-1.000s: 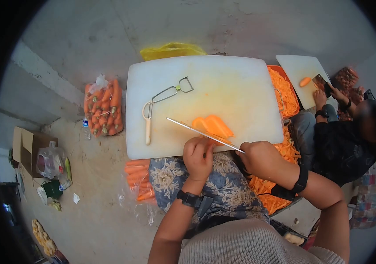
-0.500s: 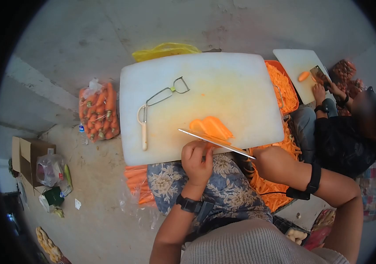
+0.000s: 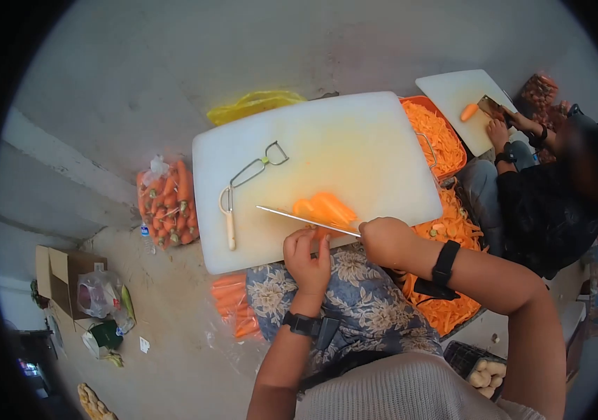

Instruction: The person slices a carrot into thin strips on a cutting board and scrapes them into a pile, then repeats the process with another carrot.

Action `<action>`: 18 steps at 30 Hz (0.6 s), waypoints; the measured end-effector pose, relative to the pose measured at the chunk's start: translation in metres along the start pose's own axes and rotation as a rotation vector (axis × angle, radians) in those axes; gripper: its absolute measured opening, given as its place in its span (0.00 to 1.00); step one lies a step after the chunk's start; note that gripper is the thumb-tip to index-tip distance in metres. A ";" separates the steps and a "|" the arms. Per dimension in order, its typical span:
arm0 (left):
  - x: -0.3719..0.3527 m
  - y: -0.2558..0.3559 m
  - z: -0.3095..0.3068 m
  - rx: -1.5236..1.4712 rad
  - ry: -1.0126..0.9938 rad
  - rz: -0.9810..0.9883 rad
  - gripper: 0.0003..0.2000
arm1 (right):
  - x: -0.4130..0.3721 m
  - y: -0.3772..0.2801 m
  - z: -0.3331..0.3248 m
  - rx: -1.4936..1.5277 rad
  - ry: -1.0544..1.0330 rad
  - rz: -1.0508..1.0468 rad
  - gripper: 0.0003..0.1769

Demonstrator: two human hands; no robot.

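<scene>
In my right hand (image 3: pixel 388 242) is the handle of a knife (image 3: pixel 299 216), its blade seen nearly edge-on and slanting over the front of the white cutting board (image 3: pixel 355 140). Just behind the blade lie orange carrot slices (image 3: pixel 327 207), overlapping one another. My left hand (image 3: pixel 306 260) is at the board's front edge with bent fingers, pressed against a carrot piece mostly hidden by the fingers and blade. A peeler with a pale handle (image 3: pixel 230 231) rests on the board's left side, beside a wire-framed peeler (image 3: pixel 265 160).
Cut carrot fills an orange tray (image 3: pixel 459 161) and a pile (image 3: pixel 449 308) right of the board. Bags of whole carrots (image 3: pixel 167 203) and peeled carrots (image 3: pixel 232 301) lie left. A co-worker (image 3: pixel 558 196) cuts at another board (image 3: pixel 446 87). A cardboard box (image 3: pixel 61 276) stands far left.
My view has shifted, so the board appears tilted. The knife and my right hand have moved left, with the blade now further over the board's front. My left hand stays by the carrot.
</scene>
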State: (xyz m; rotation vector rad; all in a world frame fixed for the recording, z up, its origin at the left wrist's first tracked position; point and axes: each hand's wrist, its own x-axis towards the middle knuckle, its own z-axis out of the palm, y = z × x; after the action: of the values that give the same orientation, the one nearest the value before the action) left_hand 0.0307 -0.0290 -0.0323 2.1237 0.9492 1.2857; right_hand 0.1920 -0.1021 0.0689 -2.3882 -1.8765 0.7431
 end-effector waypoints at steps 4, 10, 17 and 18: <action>-0.001 0.002 -0.001 -0.034 0.017 -0.048 0.12 | 0.003 -0.002 -0.001 0.006 -0.032 -0.015 0.08; 0.000 -0.002 0.000 -0.033 -0.010 -0.078 0.12 | 0.005 -0.011 -0.011 -0.007 -0.053 -0.022 0.08; -0.008 -0.004 0.005 -0.038 -0.022 -0.074 0.13 | 0.008 0.006 0.012 0.043 -0.014 -0.002 0.09; -0.007 -0.004 0.006 -0.041 -0.015 -0.064 0.14 | 0.009 0.006 0.012 0.044 -0.012 0.000 0.09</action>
State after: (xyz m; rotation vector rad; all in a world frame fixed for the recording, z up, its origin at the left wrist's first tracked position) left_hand 0.0323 -0.0318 -0.0418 2.0521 0.9688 1.2456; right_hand 0.1942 -0.0986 0.0538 -2.3635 -1.8443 0.7920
